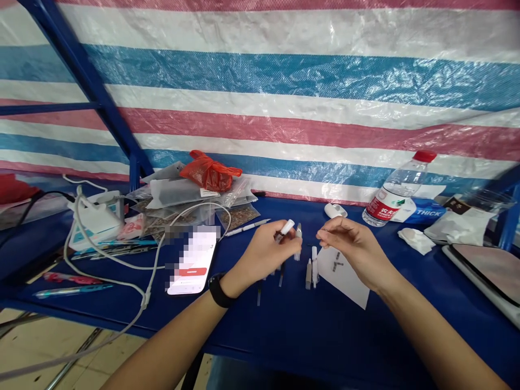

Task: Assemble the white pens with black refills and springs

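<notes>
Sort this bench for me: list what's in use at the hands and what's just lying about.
In use: left hand, holding a small white-capped tube; right hand; small white plastic parts; sheet of paper.

Lying about: smartphone; water bottle; red plastic bag; white charger; pens.

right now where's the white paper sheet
In the head view, the white paper sheet lies on the blue tabletop, right under the right hand, with small white plastic pieces along its left edge.
</notes>
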Demonstrator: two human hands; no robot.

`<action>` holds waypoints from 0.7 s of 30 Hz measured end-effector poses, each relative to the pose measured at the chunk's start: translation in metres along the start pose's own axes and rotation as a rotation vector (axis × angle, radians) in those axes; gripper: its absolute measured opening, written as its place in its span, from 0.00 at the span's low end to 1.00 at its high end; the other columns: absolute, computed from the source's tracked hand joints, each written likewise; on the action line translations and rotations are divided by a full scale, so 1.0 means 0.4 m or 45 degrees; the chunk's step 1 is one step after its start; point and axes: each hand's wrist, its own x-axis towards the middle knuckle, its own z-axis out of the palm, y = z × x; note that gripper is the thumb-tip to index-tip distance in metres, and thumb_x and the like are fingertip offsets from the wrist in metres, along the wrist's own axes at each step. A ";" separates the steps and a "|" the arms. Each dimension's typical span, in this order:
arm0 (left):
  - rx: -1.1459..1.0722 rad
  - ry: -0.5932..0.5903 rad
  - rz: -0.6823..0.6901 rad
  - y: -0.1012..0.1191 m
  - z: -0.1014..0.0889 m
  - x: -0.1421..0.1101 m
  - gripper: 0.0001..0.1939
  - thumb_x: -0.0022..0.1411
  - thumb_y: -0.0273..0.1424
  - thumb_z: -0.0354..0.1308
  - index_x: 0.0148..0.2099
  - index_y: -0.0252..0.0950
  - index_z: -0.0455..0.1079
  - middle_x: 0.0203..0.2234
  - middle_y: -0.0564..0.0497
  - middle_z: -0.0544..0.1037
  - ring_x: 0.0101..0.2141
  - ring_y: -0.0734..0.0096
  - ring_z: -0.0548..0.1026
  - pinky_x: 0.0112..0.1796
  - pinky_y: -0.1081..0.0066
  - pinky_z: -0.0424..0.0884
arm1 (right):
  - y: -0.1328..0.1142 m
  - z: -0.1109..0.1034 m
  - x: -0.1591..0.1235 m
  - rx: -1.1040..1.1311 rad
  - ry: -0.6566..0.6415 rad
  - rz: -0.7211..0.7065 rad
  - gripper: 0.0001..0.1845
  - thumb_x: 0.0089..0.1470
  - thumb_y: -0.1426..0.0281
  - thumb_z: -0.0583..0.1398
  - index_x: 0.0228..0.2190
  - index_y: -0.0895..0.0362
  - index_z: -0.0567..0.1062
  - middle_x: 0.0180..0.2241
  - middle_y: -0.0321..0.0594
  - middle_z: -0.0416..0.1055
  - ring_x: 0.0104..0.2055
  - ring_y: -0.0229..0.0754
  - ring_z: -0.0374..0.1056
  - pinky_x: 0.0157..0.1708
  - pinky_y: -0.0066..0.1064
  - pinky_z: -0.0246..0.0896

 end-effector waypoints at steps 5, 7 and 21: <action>-0.153 0.301 -0.002 0.007 -0.046 0.018 0.08 0.57 0.34 0.56 0.28 0.37 0.62 0.22 0.55 0.74 0.18 0.80 0.59 0.24 0.74 0.57 | 0.044 0.040 0.002 -0.376 -0.066 -0.135 0.17 0.51 0.55 0.66 0.37 0.53 0.78 0.26 0.36 0.75 0.27 0.43 0.71 0.31 0.35 0.67; -0.251 0.313 -0.079 0.006 -0.053 0.022 0.08 0.58 0.34 0.54 0.30 0.38 0.59 0.21 0.54 0.76 0.15 0.82 0.56 0.21 0.75 0.53 | 0.044 0.062 0.009 -0.561 -0.177 -0.115 0.10 0.54 0.60 0.63 0.36 0.52 0.78 0.23 0.34 0.74 0.24 0.41 0.69 0.28 0.34 0.64; -0.353 0.240 -0.199 -0.022 -0.045 0.028 0.08 0.61 0.33 0.53 0.33 0.39 0.56 0.15 0.62 0.64 0.15 0.82 0.54 0.21 0.77 0.48 | 0.046 0.132 0.178 -0.494 -0.338 0.551 0.18 0.26 0.73 0.77 0.10 0.57 0.73 0.13 0.41 0.71 0.16 0.42 0.70 0.18 0.31 0.74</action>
